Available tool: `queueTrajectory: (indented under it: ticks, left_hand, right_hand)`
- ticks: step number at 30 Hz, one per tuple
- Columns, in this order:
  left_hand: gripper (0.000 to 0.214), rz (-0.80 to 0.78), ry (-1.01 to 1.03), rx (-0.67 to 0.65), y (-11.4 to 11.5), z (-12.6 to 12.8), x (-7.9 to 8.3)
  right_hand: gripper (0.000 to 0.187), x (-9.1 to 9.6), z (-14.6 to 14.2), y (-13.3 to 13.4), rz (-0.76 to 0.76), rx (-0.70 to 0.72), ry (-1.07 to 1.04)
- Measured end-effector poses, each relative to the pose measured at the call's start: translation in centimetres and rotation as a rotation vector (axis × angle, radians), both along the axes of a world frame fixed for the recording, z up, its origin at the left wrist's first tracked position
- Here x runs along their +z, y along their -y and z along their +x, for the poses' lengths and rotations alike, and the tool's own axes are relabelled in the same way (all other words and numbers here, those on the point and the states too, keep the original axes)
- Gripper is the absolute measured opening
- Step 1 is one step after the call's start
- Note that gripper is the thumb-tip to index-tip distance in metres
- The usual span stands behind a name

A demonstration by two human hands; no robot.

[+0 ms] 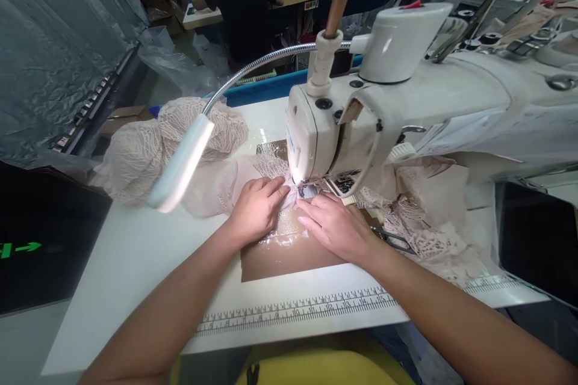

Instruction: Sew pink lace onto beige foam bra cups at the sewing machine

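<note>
Lace fabric [291,197] flat on table [135,252] under sewing machine [316,132]. Pressed down by left hand [257,209] and right hand [335,227], fingers spread flat, gripping nothing. Best kept taut, fingertips clear of presser foot [308,190].

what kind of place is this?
Probably a garment workshop: an industrial sewing machine, left hand and right hand flat on lace fabric under it, a ruler along the table edge, another person at a bench behind.
</note>
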State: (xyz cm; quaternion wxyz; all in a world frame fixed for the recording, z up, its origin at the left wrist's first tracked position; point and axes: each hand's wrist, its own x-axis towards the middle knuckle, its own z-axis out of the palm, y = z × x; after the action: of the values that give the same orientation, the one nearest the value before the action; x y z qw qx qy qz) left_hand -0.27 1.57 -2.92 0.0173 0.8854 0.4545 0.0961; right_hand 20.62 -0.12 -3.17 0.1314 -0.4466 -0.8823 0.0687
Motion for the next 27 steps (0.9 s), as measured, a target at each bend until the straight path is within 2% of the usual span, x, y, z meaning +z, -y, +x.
queueTrajectory:
  ticks: [5, 9, 13, 16, 18, 22, 24, 27]
  left_hand:
    - [0.042, 0.011, 0.086, 0.048, 0.2, -0.3, 0.1]
    - [0.044, 0.027, 0.159, 0.084, 0.4, -0.3, 0.0]
    - [0.029, -0.017, 0.301, 0.138, 0.4, -1.0, -0.1]
    - [0.023, -0.049, 0.338, 0.157, 1.6, -1.5, 0.9]
    - [0.021, -0.187, 0.357, 0.038, 3.4, -1.5, 2.0]
    - [0.019, -0.572, 0.378, -0.342, 7.8, -0.3, 4.5]
    - [0.025, -0.629, 0.399, -0.387, 9.1, 0.1, 5.3]
    - [0.033, -0.574, 0.516, -0.281, 8.9, -0.2, 5.6]
  right_hand:
    - [0.031, 0.3, 0.3, -0.1, -0.039, 0.038, -0.057]
    - [0.031, 1.9, 1.3, 0.5, -0.097, 0.08, -0.078]
    - [0.025, 4.0, 3.7, 1.9, -0.157, -0.016, 0.139]
    - [0.023, 4.4, 5.7, 3.0, -0.147, -0.09, 0.312]
    - [0.028, 4.0, 6.6, 3.4, -0.113, -0.099, 0.387]
    - [0.042, 2.4, 7.3, 3.7, -0.014, -0.062, 0.446]
    - [0.042, 1.9, 7.3, 3.6, 0.035, -0.054, 0.446]
    - [0.041, 1.7, 7.2, 3.3, 0.047, -0.048, 0.448]
